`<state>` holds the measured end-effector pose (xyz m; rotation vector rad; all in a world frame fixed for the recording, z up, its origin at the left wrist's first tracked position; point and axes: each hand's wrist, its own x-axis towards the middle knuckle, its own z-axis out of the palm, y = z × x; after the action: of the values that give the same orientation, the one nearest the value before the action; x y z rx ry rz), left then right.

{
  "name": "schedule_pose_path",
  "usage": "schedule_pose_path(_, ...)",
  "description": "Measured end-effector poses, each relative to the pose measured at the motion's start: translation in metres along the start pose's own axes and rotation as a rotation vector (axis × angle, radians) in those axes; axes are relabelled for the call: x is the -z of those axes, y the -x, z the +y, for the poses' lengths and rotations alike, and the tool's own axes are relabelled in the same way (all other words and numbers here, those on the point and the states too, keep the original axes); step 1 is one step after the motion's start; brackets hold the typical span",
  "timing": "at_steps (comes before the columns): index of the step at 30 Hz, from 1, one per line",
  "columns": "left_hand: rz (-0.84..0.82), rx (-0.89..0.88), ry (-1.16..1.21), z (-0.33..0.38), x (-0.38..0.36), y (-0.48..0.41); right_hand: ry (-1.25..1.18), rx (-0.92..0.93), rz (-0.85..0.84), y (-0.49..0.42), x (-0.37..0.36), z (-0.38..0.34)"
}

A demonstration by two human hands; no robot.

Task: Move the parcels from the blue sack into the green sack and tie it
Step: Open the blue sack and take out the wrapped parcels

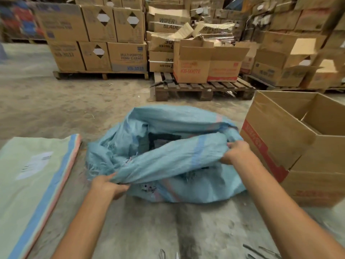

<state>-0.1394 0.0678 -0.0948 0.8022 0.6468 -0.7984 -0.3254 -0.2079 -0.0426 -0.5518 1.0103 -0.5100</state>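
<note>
Head view, blue sack (168,161) gripped, inside unclear

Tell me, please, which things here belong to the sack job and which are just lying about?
Job: blue sack, gripped at its rim by the left hand and right hand; dark parcels inside it; green sack, lying flat.
Lying about: open cardboard box; wooden pallet; stacked cartons.

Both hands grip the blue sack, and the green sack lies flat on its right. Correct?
No. The head view shows the green sack flat to the left of the blue sack; the left hand and right hand do grip it.
</note>
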Motion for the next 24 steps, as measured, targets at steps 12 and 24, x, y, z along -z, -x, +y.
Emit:
schedule_pose_path(12, -0.034, -0.111, -0.134, -0.038, 0.020, -0.029, 0.124, -0.096, 0.047, -0.033, 0.063, 0.054)
schedule_pose_path(24, 0.452, -1.135, -1.679, -0.026, -0.026, -0.073, 1.329, 0.758, 0.649, -0.040, -0.003, 0.071)
